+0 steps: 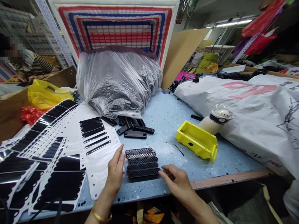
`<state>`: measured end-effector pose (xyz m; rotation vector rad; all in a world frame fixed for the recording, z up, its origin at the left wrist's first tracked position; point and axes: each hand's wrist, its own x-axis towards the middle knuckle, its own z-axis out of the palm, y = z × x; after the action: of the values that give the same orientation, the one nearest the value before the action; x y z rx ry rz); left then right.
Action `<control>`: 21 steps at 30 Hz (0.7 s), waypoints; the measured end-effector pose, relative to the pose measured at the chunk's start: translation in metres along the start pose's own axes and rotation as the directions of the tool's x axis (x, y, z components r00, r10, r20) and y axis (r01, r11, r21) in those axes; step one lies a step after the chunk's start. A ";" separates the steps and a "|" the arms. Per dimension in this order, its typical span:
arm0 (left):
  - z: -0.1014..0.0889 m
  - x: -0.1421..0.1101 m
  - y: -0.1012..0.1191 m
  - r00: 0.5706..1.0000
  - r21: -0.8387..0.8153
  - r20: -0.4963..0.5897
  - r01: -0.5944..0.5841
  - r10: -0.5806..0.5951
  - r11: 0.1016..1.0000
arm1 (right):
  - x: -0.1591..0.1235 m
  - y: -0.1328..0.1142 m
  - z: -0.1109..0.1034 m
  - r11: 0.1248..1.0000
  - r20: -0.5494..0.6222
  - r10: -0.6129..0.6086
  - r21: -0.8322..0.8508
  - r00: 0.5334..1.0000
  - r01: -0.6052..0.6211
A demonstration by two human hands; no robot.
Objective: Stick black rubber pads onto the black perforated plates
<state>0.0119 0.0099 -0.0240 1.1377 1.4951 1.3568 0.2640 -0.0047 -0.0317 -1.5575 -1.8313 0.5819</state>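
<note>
Several black perforated plastic strips [142, 161] lie side by side in a neat row on the blue tabletop, close to the front edge. My left hand [116, 169] stands upright at their left ends, fingers stretched out, holding nothing. At the right ends is my right hand [176, 179], its fingers loosely bent and apart, with the fingertips at the nearer strips. Left of the row lies a white backing sheet [99, 168] carrying long black adhesive strips [98, 147]. Behind the row, more black plastic pieces [135, 134] lie in a loose heap.
A clear plastic bag [119, 81] of black pieces stands at the back against a striped crate [112, 9]. Right are a yellow bin [196, 140], a bottle [213, 119] and a white sack [245, 105]. More strip sheets [63, 177] cover the left. A person [35, 62] sits far left.
</note>
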 end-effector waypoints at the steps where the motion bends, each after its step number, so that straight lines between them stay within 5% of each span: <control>1: -0.004 -0.008 -0.002 0.999 -0.061 0.004 0.047 -0.047 0.997 | 0.005 0.004 -0.001 1.000 -0.018 -0.023 0.001 1.000 0.023; 4: -0.009 -0.033 -0.011 0.986 -0.185 0.056 0.167 -0.159 0.968 | 0.022 0.016 0.002 0.990 -0.071 -0.083 -0.122 0.994 0.074; 8: 0.000 -0.051 -0.015 0.987 -0.215 0.067 0.160 -0.149 0.963 | 0.042 0.017 0.017 0.968 -0.058 -0.118 -0.229 0.991 0.102; 15: 0.002 -0.041 0.004 0.978 -0.150 0.145 0.174 -0.152 0.973 | 0.043 0.003 0.024 0.932 0.012 -0.215 -0.296 0.977 0.209; 21: -0.003 -0.040 0.001 0.982 -0.135 0.123 0.158 -0.142 0.978 | 0.046 0.011 0.022 0.957 0.045 -0.166 -0.234 0.985 0.172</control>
<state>0.0198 -0.0295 -0.0225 0.9737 1.3505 1.2549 0.2521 0.0447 -0.0461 -1.5278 -2.0903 0.3132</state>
